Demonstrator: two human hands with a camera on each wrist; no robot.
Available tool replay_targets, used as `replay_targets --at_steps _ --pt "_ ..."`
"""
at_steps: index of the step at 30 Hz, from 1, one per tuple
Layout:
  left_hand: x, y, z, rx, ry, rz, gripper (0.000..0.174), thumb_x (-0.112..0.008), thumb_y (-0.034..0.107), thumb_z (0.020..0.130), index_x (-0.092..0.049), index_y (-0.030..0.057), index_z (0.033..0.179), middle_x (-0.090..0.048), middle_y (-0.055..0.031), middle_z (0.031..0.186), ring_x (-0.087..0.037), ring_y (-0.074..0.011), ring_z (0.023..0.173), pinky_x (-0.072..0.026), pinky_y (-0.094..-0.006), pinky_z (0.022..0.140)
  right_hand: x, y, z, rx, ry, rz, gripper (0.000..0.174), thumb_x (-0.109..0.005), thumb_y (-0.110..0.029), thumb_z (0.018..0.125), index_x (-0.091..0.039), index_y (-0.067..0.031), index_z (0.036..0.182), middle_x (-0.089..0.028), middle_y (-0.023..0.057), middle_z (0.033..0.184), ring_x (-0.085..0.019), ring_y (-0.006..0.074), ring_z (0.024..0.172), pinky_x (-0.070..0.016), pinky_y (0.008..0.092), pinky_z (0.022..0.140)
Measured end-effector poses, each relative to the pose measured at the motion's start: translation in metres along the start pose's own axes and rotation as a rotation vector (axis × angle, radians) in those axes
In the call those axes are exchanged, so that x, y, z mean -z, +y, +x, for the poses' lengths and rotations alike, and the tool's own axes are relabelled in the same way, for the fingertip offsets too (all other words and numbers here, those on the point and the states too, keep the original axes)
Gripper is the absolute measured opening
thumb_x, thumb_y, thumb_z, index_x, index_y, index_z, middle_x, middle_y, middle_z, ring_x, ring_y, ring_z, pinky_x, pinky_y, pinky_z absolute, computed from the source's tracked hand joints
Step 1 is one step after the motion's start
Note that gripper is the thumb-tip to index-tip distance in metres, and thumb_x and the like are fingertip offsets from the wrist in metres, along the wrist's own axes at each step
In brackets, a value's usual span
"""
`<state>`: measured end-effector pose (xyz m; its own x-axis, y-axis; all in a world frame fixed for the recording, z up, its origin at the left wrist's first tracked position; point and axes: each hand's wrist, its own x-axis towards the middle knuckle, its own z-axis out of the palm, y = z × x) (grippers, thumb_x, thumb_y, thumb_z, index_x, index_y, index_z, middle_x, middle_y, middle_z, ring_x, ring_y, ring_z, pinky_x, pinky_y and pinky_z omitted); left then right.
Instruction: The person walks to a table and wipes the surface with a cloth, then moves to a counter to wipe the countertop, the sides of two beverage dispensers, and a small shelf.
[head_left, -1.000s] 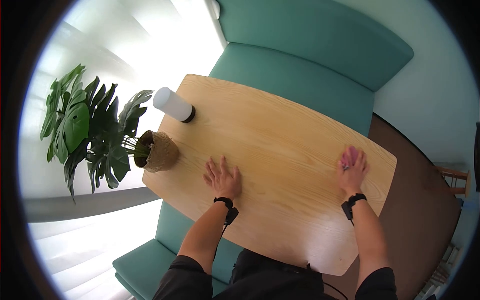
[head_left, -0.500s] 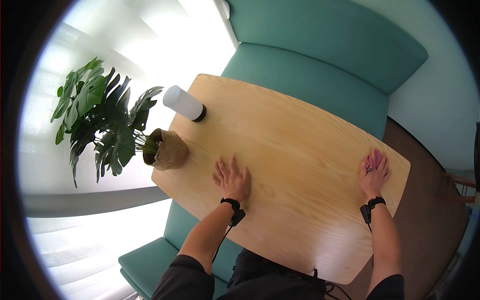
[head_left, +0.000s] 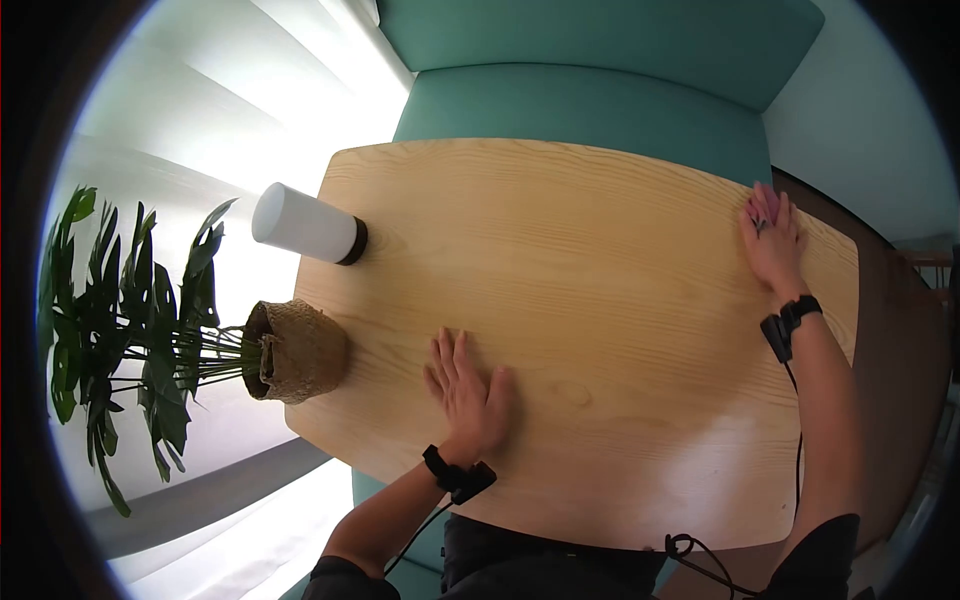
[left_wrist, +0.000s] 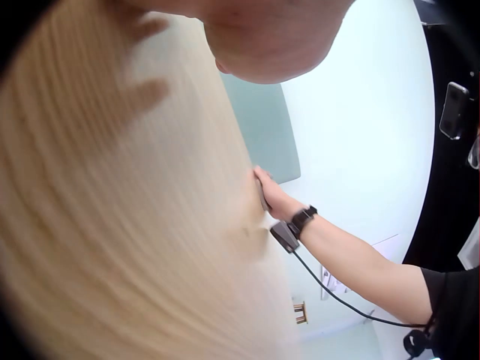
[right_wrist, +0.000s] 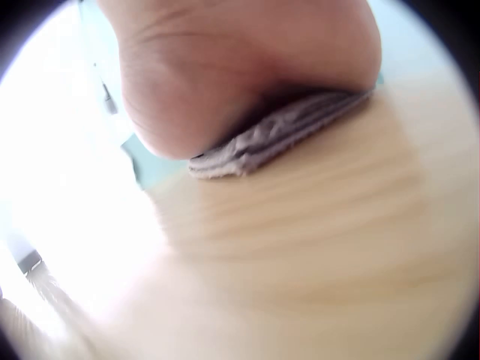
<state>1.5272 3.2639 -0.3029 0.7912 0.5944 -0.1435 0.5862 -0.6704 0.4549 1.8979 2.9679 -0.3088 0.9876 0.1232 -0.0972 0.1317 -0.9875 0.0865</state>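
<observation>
At the far right corner of the wooden table (head_left: 560,270), my right hand (head_left: 775,245) lies over a folded pink-purple cloth (head_left: 768,203), its fingers stretched forward and pressing it to the tabletop. A small dark mark shows between thumb and fingers. From the right wrist, the layered edge of the cloth (right_wrist: 262,142) shows under the heel of the hand. My left hand (head_left: 470,400) rests palm down near the left front, fingers straight and slightly spread, holding nothing. Across the table in the left wrist view is the right hand (left_wrist: 277,199).
A white cylindrical lamp (head_left: 305,222) with a dark base stands at the table's left, beside a plant in a woven basket (head_left: 305,350). A green bench (head_left: 580,105) lines the far side. Black cables (head_left: 695,550) run from the wrist cameras.
My right hand has slid the cloth away from me, from the right side to the far right corner. The left hand stays on the table; the head view has shifted and turned.
</observation>
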Motion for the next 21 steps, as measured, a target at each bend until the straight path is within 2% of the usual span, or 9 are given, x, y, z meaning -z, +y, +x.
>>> replay_targets --at_steps 3,5,6,9,11,13,14,16,21 --pt "0.001 -0.008 0.009 0.007 0.005 -0.128 0.068 -0.05 0.032 0.096 -0.023 -0.0012 0.149 -0.015 -0.0221 0.16 -0.006 -0.0348 0.15 0.0031 -0.0532 0.117 0.018 -0.105 0.007 0.192 -0.052 0.059 0.069 -0.023 -0.065 0.095 -0.02 -0.0329 0.156 -0.011 0.0182 0.162 -0.01 0.0384 0.15 -0.0078 0.0585 0.118" --pt "0.0 -0.025 0.012 -0.007 -0.013 -0.258 0.067 -0.051 0.031 0.097 -0.023 -0.001 0.149 -0.018 -0.0224 0.158 -0.012 -0.0353 0.149 -0.0028 -0.0518 0.118 0.026 -0.176 -0.019 0.349 -0.117 0.101 0.069 -0.023 -0.061 0.095 -0.018 -0.0321 0.157 -0.006 0.0182 0.163 -0.005 0.0363 0.151 -0.0049 0.0576 0.118" --pt "0.003 -0.034 0.014 -0.014 -0.023 -0.319 0.066 -0.051 0.03 0.098 -0.023 -0.001 0.149 -0.02 -0.0226 0.157 -0.015 -0.0355 0.148 -0.0058 -0.0512 0.118 0.025 -0.209 -0.038 0.451 -0.141 0.126 0.068 -0.024 -0.059 0.094 -0.02 -0.0317 0.156 -0.006 0.0185 0.163 -0.004 0.0371 0.151 -0.0035 0.0584 0.118" --pt "0.011 -0.054 0.014 0.034 -0.06 -0.916 0.065 -0.051 0.029 0.098 -0.024 -0.0025 0.148 -0.025 -0.0203 0.154 -0.025 -0.0294 0.143 -0.0171 -0.0413 0.117 0.013 -0.279 -0.118 0.713 -0.125 0.19 0.067 -0.029 -0.056 0.093 -0.023 -0.0306 0.156 -0.007 0.0195 0.163 -0.003 0.0383 0.15 -0.0001 0.0614 0.116" --pt "0.02 -0.07 0.012 0.068 0.024 -0.95 0.061 -0.051 0.029 0.099 -0.027 -0.0018 0.147 -0.033 -0.016 0.148 -0.033 -0.0256 0.137 -0.0246 -0.0362 0.114 0.008 -0.305 -0.174 0.839 -0.157 0.196 0.067 -0.033 -0.054 0.094 -0.022 -0.0306 0.156 -0.006 0.0192 0.163 -0.001 0.0375 0.151 0.0023 0.0619 0.116" --pt "0.027 -0.098 0.01 0.085 0.042 -1.031 0.058 -0.051 0.028 0.099 -0.03 -0.0009 0.145 -0.04 -0.0131 0.143 -0.04 -0.023 0.131 -0.0307 -0.0335 0.11 -0.004 -0.322 -0.224 0.955 -0.187 0.191 0.068 -0.032 -0.058 0.095 -0.024 -0.0303 0.155 -0.006 0.0189 0.163 0.0 0.0365 0.151 0.0033 0.0609 0.116" --pt "0.048 -0.107 0.012 0.11 0.035 -1.121 0.056 -0.051 0.027 0.099 -0.031 -0.0004 0.145 -0.043 -0.0124 0.14 -0.043 -0.0222 0.128 -0.0332 -0.0334 0.108 0.016 -0.327 -0.245 0.994 -0.214 0.189 0.068 -0.031 -0.059 0.095 -0.025 -0.0302 0.155 -0.006 0.0188 0.163 0.0 0.0361 0.151 0.003 0.0608 0.116" --pt "0.051 -0.131 0.009 0.092 0.029 -1.207 0.054 -0.052 0.026 0.099 -0.034 0.0004 0.143 -0.048 -0.0107 0.134 -0.047 -0.0206 0.123 -0.0371 -0.0328 0.105 0.013 -0.326 -0.282 1.028 -0.233 0.218 0.068 -0.03 -0.061 0.095 -0.026 -0.03 0.155 -0.006 0.0187 0.163 0.0 0.0354 0.151 0.0025 0.0605 0.116" --pt "0.059 -0.152 -0.014 0.058 -0.043 -1.24 0.053 -0.053 0.025 0.099 -0.035 -0.0017 0.141 -0.052 -0.0049 0.117 -0.05 -0.0146 0.113 -0.0394 -0.0295 0.102 0.018 -0.231 -0.274 0.682 -0.213 0.155 0.069 -0.031 -0.062 0.095 -0.021 -0.0309 0.156 -0.005 0.0189 0.163 -0.001 0.0359 0.151 -0.0013 0.0586 0.117"
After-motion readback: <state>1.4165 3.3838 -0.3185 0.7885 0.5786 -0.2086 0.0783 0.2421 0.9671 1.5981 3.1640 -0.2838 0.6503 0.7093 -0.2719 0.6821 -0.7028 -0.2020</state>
